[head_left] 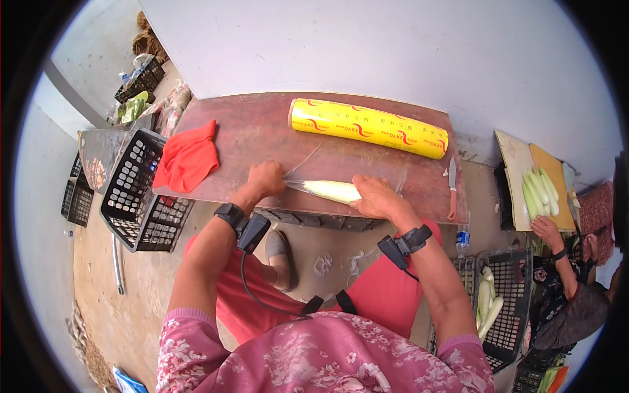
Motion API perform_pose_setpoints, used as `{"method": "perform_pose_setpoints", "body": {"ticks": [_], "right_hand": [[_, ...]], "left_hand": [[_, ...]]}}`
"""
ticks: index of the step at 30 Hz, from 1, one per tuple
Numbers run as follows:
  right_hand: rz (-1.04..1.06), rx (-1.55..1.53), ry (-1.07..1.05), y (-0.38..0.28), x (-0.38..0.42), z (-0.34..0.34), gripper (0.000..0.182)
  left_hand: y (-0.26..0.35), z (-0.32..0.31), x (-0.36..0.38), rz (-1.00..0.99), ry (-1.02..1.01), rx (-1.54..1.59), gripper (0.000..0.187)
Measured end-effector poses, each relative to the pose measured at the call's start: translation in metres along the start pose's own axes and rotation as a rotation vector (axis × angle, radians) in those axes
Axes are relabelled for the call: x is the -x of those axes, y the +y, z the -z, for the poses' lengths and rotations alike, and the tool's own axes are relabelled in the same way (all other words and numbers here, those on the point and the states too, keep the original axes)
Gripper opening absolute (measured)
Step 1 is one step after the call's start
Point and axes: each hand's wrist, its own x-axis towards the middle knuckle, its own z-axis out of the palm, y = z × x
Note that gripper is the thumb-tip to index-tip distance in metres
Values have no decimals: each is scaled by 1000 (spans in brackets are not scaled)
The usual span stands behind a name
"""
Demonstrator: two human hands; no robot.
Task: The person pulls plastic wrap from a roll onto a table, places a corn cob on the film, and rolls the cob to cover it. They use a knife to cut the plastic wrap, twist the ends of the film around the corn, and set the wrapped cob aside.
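Observation:
A long, pale green vegetable [331,190] lies crosswise near the front of the reddish-brown table [252,131], partly covered by clear plastic film [296,184]. My left hand [266,178] is closed on the film at the vegetable's narrow left end. Around its right end my right hand [375,196] is wrapped, hiding that tip. Behind both hands rests a big yellow roll of film [370,128] with red print. A knife [453,190] with a light red handle lies to the right of my right hand. The red cloth [188,157] is at the table's left end.
Black plastic crates [141,190] stand left of the table. At right, another crate [511,308] holds pale green vegetables. Beyond it, a co-worker's hand [546,229] is beside several similar vegetables [539,191] on a board. A bottle [462,241] stands near the table's right corner.

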Motion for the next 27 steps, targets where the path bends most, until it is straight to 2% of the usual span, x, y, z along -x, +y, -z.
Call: {"method": "perform_pose_setpoints", "body": {"ticks": [3, 7, 10, 13, 16, 27], "right_hand": [[-20, 7, -6, 1, -1, 0, 43], [0, 51, 36, -3, 5, 4, 48], [-32, 204, 80, -11, 6, -4, 56], [-22, 190, 130, -4, 1, -12, 61], [-18, 127, 39, 1, -2, -7, 61], [50, -85, -67, 13, -9, -4, 66]], "left_hand": [[7, 14, 1, 78, -109, -25, 30], [10, 20, 1, 81, -67, -61, 30], [11, 19, -1, 77, -46, -69, 29], [10, 13, 0, 80, -22, -91, 28], [9, 14, -2, 78, -53, -97, 28], [11, 19, -2, 88, -82, -107, 29]]}}
